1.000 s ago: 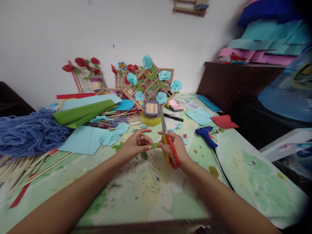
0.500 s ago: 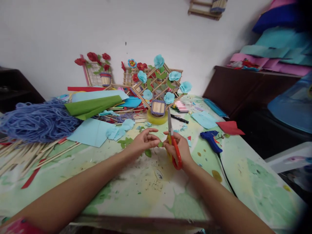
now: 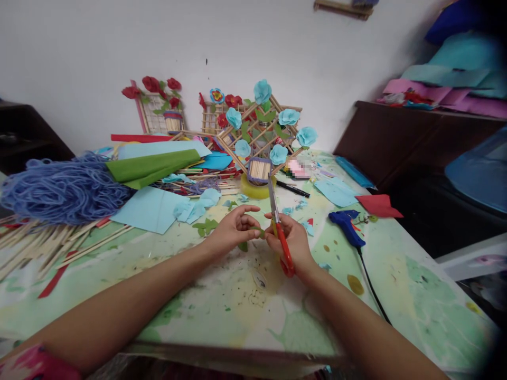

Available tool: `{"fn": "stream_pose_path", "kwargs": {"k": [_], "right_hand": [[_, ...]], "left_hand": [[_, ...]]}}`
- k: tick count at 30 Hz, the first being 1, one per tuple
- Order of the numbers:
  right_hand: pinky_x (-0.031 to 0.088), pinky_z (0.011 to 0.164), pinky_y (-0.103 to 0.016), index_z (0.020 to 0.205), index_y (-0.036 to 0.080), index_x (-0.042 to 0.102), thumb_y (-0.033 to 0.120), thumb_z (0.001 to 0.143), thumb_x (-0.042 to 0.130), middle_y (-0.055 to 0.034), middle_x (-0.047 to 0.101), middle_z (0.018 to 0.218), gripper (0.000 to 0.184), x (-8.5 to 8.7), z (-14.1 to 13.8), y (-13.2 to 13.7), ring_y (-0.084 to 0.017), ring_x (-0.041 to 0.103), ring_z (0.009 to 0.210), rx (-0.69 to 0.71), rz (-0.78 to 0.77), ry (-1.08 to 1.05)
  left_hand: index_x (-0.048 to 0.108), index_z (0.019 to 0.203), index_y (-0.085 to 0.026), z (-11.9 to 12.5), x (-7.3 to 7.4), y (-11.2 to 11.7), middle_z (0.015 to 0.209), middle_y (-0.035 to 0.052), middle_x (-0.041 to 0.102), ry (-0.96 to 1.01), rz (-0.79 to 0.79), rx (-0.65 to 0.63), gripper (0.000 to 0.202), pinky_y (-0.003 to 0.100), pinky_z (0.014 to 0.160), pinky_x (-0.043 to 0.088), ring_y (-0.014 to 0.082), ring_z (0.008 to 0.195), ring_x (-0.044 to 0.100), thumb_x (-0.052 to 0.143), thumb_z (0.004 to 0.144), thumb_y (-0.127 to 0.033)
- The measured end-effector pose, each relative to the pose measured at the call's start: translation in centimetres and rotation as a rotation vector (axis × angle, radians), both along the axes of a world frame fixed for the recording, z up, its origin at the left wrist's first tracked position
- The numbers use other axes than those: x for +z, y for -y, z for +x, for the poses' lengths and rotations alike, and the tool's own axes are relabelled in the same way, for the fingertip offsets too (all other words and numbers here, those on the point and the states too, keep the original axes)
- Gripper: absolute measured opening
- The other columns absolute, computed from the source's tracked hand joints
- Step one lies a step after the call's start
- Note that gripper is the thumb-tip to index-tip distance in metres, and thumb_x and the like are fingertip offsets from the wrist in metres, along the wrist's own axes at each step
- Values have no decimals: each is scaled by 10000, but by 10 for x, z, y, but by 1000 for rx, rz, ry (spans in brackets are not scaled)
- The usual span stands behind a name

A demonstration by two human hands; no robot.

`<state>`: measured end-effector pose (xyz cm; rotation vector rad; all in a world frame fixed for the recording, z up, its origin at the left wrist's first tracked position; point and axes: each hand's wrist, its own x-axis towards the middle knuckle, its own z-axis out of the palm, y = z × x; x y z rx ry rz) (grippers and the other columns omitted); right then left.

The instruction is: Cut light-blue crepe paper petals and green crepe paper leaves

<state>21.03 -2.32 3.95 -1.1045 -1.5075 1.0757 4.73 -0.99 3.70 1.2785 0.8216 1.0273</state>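
Observation:
Between the fingertips of my left hand is a small green paper leaf, pinched at one end. My right hand touches the leaf's other end with thumb and finger. Scissors with red-and-yellow handles hang on that same right hand, their blades pointing up and away from me. Under my left hand another green leaf shows on the table, and more green leaves lie to its left. Beyond my hands, a wooden-stick lattice with light blue paper flowers stands by a roll of yellow tape.
Blue yarn, wooden sticks and light blue paper cover the left side. On the right lie a blue glue gun with its cable, red paper and a black marker. Red-flower stick crafts lean against the wall.
The view has shifted slightly. Both hands stay together at the leaf, which looks turned more edge-on, and the scissors' blades tilt a little further left.

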Motion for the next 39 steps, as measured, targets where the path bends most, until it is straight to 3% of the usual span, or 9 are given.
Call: {"fn": "stream_pose_path", "kwargs": {"k": [4,9,15,20,27,39], "right_hand": [[433,518,-228,999,166,562,180,607,559,28,594,604,392,1,0,0,-107,529,527,-16,8,8],[431,525,-240,1036,161,561,234,632,583,10,608,627,411,-4,3,-5,-127,545,546,-12,31,76],[366,540,-244,1054,227,593,382,673,625,13,625,650,412,4,17,-8,-148,550,573,-182,235,612],[276,519,-246,1094,254,567,444,703,592,20,603,599,436,19,21,-7,-171,550,573,-154,312,957],[251,533,-244,1119,242,553,478,733,563,-22,627,727,452,20,19,-5,-179,545,632,-78,319,1025],[327,606,-257,1167,226,534,549,769,501,-57,666,866,514,16,16,-4,-212,590,767,-48,325,1074]], "left_hand": [[455,1097,-187,2,1,2,761,-13,588,-7,-11,3,556,222,552,451,116,649,583,728,613,-167],[475,1080,-173,2,1,1,750,-8,583,41,5,50,516,240,615,456,120,674,589,716,623,-152],[482,1081,-171,-6,2,-7,763,-12,577,99,54,123,488,289,676,468,133,673,609,706,647,-176],[479,1078,-163,-14,8,-15,764,-9,586,133,100,193,495,305,671,478,139,644,621,712,642,-169],[492,1066,-149,-21,17,-19,723,-12,606,159,136,270,489,290,682,472,130,653,608,707,627,-143],[484,1077,-165,-21,11,-21,801,3,617,188,130,286,508,323,736,483,146,703,631,702,619,-129]]}}
